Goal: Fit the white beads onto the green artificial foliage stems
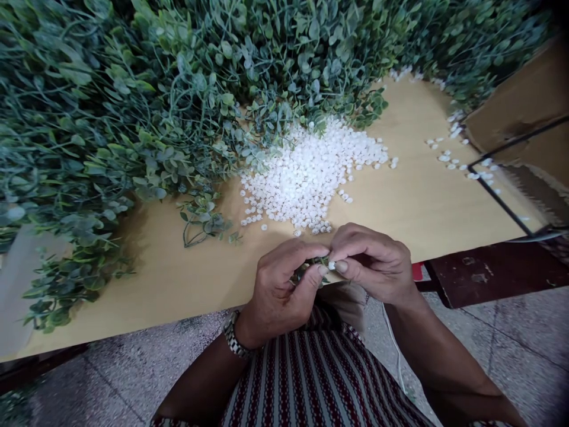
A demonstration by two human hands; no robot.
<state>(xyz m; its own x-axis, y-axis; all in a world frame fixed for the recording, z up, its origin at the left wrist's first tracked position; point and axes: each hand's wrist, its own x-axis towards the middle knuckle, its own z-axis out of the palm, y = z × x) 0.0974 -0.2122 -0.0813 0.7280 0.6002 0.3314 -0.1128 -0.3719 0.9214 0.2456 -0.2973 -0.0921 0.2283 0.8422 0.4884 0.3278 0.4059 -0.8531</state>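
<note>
My left hand (pixel 284 290), with a metal watch on its wrist, pinches a sprig of artificial greenery (pixel 306 267) between thumb and fingers. Most of the sprig is hidden inside that hand. Fingertip to fingertip with it, my right hand (pixel 373 264) pinches a small white plastic bead (pixel 332 265) against the sprig's stem end. Whether the stem passes through the bead is too small to tell. Just beyond both hands, a heap of the same white beads (pixel 306 178) is spread on the tan tabletop (pixel 178 279).
A thick bank of artificial greenery (pixel 178 77) covers the table's far and left sides. One loose sprig (pixel 204 222) lies left of the beads. At the right are scattered beads (pixel 448 159), a torn cardboard box (pixel 524 101) and a black metal frame (pixel 502 201). A dark red bench (pixel 502 273) stands below.
</note>
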